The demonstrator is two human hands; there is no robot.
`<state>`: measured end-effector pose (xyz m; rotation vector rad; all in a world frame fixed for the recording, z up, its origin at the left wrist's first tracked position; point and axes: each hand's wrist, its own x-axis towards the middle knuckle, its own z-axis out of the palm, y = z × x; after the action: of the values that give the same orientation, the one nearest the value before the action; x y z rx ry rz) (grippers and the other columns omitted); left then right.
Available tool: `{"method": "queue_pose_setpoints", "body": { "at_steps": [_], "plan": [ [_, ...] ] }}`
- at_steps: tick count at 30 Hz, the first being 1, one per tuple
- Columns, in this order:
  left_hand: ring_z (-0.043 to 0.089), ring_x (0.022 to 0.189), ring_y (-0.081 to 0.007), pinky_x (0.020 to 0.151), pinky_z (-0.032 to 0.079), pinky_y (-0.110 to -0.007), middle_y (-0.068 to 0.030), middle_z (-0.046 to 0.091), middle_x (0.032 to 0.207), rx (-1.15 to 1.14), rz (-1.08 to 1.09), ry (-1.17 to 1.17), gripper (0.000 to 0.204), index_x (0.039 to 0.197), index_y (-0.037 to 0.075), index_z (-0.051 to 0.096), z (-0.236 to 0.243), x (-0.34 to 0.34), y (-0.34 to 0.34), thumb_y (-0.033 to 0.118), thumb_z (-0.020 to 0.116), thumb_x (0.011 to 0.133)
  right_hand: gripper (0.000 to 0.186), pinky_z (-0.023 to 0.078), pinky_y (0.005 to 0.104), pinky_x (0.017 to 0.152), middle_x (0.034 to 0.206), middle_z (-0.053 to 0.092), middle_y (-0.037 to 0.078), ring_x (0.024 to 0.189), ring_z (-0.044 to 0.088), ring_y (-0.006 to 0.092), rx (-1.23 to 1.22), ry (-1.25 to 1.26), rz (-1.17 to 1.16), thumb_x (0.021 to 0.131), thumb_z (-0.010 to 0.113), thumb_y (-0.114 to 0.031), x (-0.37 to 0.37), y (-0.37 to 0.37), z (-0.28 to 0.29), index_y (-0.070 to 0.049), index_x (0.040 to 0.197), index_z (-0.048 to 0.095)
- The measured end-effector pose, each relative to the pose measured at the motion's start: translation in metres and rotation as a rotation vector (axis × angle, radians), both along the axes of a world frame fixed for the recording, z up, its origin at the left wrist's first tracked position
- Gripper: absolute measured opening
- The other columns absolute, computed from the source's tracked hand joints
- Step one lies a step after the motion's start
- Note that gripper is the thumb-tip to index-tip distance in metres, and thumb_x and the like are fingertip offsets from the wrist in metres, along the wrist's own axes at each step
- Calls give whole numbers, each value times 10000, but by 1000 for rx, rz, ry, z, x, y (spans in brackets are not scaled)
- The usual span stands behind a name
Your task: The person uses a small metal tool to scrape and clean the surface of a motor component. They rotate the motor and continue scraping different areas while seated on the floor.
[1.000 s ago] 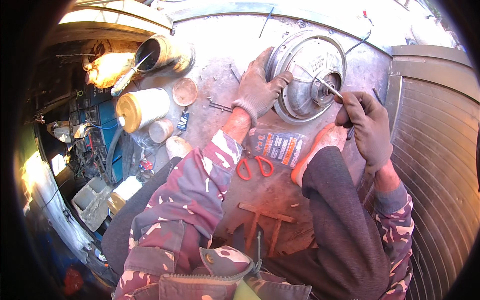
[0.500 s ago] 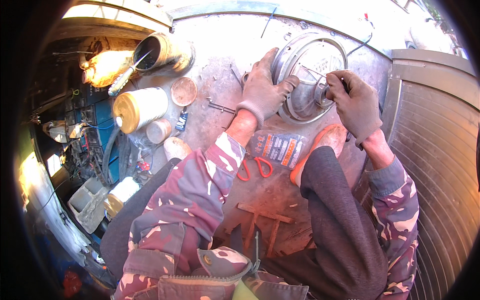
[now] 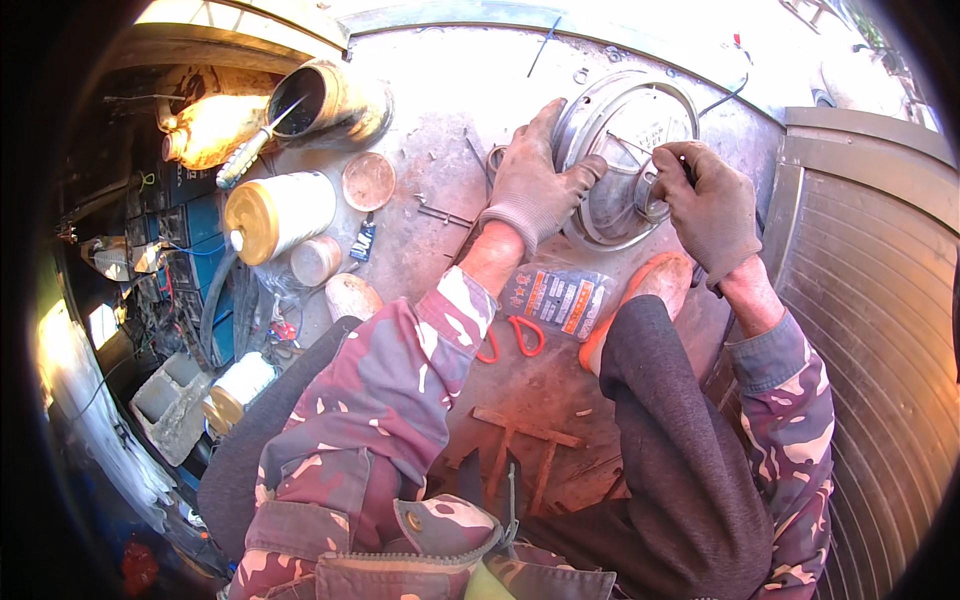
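Observation:
A round, silvery metal lid-like piece with a wide rim stands tilted on the ground in front of me. My left hand, in a grey-brown work glove, grips its left edge, thumb over the rim. A small raised metal ring sits on the face of the piece, at its right side. There my gloved right hand is closed in a pinch; what it holds is hidden by the fingers. A thin light line runs across the face toward that pinch. Below the piece lies a printed clear plastic packet.
Red-handled scissors lie partly under the packet. To the left are a white tub with a tan lid, a tipped dark can, a screwdriver and a round lid. A ribbed metal panel borders the right side.
The view has shifted slightly. Both hands keep nearly the same place on the round metal piece. The thin line beside my right fingertips looks shorter and less bright.

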<state>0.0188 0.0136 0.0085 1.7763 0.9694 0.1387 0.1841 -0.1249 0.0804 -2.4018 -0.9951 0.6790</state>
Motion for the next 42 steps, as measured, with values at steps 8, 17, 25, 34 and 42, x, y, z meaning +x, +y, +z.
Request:
{"method": "queue_pose_setpoints", "body": {
  "at_steps": [8, 17, 25, 34, 42],
  "plan": [
    [516, 1461, -396, 1218, 439, -442, -285, 493, 1568, -1, 9, 14, 988, 1632, 19, 407, 1, 1, -1, 510, 817, 880, 234, 610, 437, 761, 958, 788, 135, 861, 776, 341, 117, -291, 201, 1022, 699, -320, -1, 4, -2, -122, 1112, 785],
    [519, 1458, -396, 1215, 436, -436, -303, 508, 1552, -28, 24, -31, 978, 1618, -7, 420, 3, 1, 0, 480, 824, 872, 163, 595, 437, 725, 917, 780, 106, 817, 755, 319, 67, -541, 527, 1008, 719, -244, 7, 20, 14, -113, 1089, 772],
    [530, 1437, -416, 1213, 431, -447, -316, 525, 1529, -21, 29, -20, 979, 1599, -30, 440, 2, 1, 0, 477, 824, 854, 136, 612, 463, 714, 868, 771, 130, 818, 770, 349, 38, -438, 530, 1011, 648, -212, 5, 33, 17, -126, 1016, 753],
    [516, 1442, -428, 1217, 420, -470, -323, 523, 1524, -5, 31, -37, 964, 1595, -29, 440, 0, -2, -2, 457, 821, 855, 320, 605, 367, 706, 785, 795, 92, 744, 786, 200, -133, 329, -43, 1099, 582, -279, 1, 44, 22, -28, 1198, 754],
    [512, 1447, -420, 1217, 423, -466, -304, 527, 1523, -14, 22, -59, 999, 1602, -12, 436, -4, -4, -1, 511, 830, 848, 411, 603, 384, 730, 861, 794, 125, 772, 781, 243, -136, 160, 68, 1062, 648, -322, 2, 31, 25, -21, 1337, 703]
  ]
}}
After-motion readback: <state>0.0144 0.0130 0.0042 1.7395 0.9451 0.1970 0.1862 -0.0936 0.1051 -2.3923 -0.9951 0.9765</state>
